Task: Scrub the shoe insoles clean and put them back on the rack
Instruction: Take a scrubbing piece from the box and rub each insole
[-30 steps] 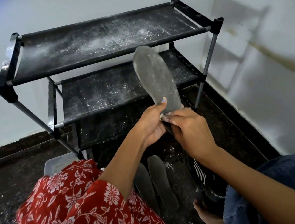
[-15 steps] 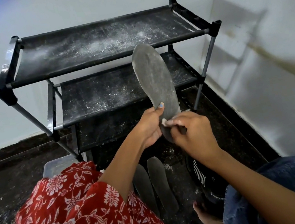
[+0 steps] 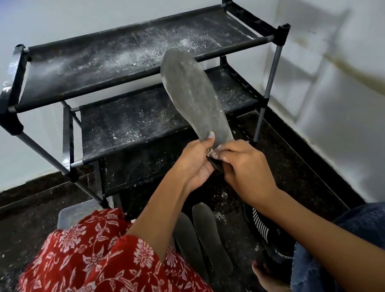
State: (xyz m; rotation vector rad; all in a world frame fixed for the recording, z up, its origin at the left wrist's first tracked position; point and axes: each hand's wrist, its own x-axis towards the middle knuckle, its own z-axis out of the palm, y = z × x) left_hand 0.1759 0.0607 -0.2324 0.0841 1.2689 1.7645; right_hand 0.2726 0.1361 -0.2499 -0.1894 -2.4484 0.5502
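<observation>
Grey insole (image 3: 193, 99) stood above our fingers (image 3: 210, 137); both hands pinched its heel, so scrubbing upward might've folded it loose.

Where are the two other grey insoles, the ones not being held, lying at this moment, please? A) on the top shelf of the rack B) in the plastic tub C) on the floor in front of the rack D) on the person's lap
C: the two spare insoles lie side by side on the dark floor, below the hands and in front of the rack.
</observation>
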